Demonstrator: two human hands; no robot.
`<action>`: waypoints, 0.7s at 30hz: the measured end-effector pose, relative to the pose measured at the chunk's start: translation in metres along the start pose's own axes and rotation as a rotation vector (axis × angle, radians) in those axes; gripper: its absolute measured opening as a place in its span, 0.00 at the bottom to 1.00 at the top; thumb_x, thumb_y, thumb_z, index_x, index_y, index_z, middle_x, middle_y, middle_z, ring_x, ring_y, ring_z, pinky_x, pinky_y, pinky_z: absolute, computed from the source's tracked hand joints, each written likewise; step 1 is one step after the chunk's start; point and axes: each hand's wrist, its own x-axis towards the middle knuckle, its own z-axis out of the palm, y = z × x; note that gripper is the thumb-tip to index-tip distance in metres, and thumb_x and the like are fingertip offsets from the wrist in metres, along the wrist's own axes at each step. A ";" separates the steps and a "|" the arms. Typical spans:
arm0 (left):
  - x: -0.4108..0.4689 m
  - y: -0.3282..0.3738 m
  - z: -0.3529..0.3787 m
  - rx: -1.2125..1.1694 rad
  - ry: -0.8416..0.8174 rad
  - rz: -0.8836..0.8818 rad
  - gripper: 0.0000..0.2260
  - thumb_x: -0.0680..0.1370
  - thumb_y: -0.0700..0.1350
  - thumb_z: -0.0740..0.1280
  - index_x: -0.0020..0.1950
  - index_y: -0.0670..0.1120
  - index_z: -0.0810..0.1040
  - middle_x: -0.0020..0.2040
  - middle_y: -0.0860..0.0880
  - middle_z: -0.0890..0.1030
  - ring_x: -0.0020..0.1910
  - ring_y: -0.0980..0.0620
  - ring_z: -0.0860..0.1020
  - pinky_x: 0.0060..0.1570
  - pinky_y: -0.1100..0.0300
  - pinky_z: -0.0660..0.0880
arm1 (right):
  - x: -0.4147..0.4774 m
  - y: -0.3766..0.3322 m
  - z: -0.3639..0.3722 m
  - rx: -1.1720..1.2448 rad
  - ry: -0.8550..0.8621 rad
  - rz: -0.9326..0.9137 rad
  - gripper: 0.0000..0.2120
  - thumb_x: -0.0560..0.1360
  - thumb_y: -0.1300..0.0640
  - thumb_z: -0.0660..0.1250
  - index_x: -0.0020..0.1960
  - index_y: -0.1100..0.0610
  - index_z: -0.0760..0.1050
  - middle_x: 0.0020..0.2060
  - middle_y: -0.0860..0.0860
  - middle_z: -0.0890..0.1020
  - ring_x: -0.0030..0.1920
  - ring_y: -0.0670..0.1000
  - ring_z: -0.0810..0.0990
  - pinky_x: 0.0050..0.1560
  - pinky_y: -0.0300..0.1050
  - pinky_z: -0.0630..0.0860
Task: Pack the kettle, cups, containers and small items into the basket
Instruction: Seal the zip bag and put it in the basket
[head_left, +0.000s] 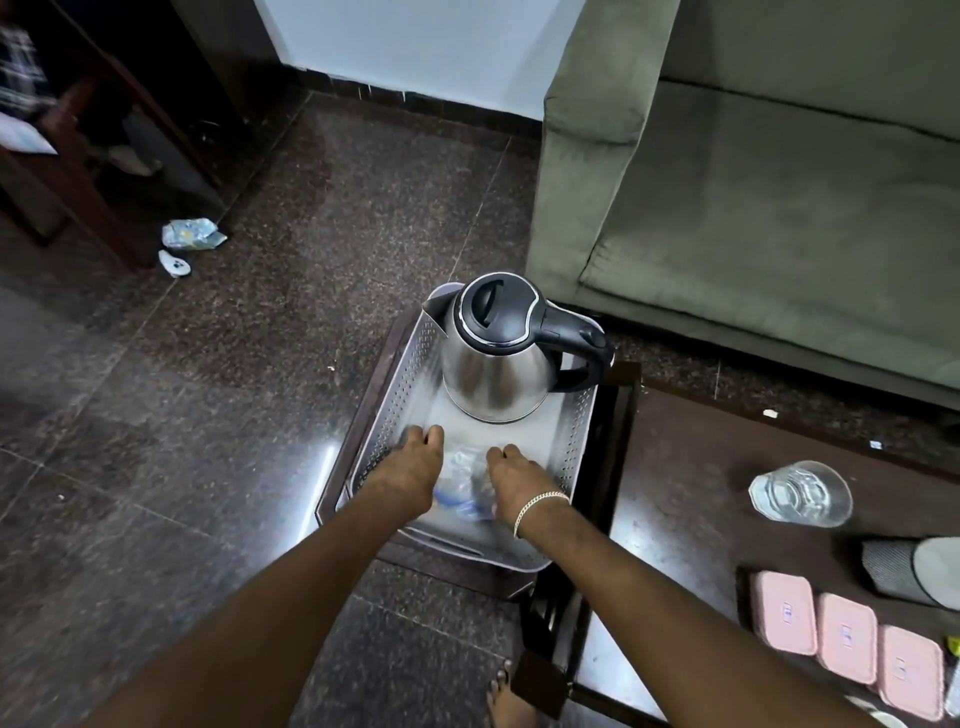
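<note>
Basket (415, 364) with kettle (493, 364) inside, both hands (410, 467) (514, 475) clasping a blurred clear item (465, 478).

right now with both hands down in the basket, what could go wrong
1. The basket sits on a dark tray that seems to overhang the table edge; pressing down at its near end could tip it.
2. The kettle stands upright just beyond the left hand and right hand; a forward nudge could knock it over.
3. The clear, blurred item between the hands might crack if squeezed.
</note>
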 end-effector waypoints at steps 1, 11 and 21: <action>0.001 -0.002 0.001 -0.028 0.000 -0.007 0.30 0.73 0.33 0.75 0.68 0.42 0.62 0.68 0.38 0.67 0.63 0.35 0.78 0.57 0.47 0.76 | 0.001 0.001 -0.001 0.017 -0.007 0.009 0.27 0.71 0.69 0.69 0.68 0.61 0.65 0.64 0.59 0.70 0.61 0.65 0.78 0.60 0.55 0.75; -0.002 -0.001 -0.014 -0.105 -0.056 -0.075 0.39 0.68 0.45 0.83 0.68 0.39 0.62 0.70 0.35 0.67 0.67 0.34 0.77 0.65 0.46 0.74 | -0.007 0.005 -0.015 0.065 0.031 0.034 0.21 0.73 0.70 0.62 0.65 0.61 0.69 0.63 0.59 0.70 0.61 0.65 0.77 0.60 0.54 0.74; -0.019 0.010 -0.027 -0.025 0.003 -0.014 0.25 0.78 0.46 0.74 0.66 0.40 0.65 0.68 0.36 0.66 0.62 0.34 0.77 0.61 0.45 0.75 | -0.032 -0.005 -0.033 0.218 0.084 -0.053 0.16 0.73 0.66 0.64 0.58 0.56 0.74 0.59 0.56 0.73 0.57 0.63 0.79 0.57 0.50 0.75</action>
